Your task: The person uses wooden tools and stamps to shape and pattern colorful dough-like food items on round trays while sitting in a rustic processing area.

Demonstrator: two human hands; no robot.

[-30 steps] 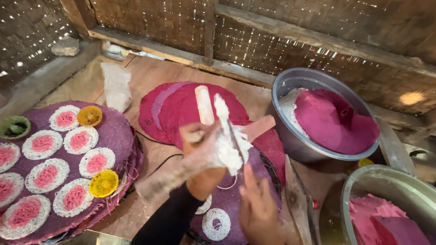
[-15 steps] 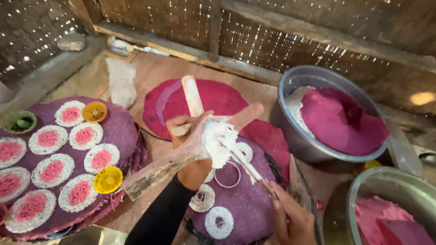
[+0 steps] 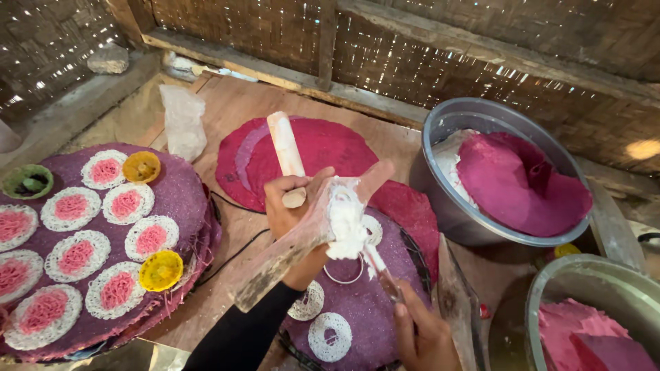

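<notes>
A flat wooden paddle [image 3: 302,240] loaded with white paste [image 3: 346,220] is gripped firmly by the left hand [image 3: 292,206] above the near purple mat [image 3: 364,309]. A thin stick [image 3: 381,271] is pinched by the right hand [image 3: 423,336], its tip touching the paste.

Smooth dull metal seen in the bowl [image 3: 440,199], rough wood in the floor [image 3: 234,103], woven cane in the wall [image 3: 426,48], soft matt white paste [image 3: 346,223]

Black long sleeve [image 3: 240,336] covers the left forearm.
</notes>
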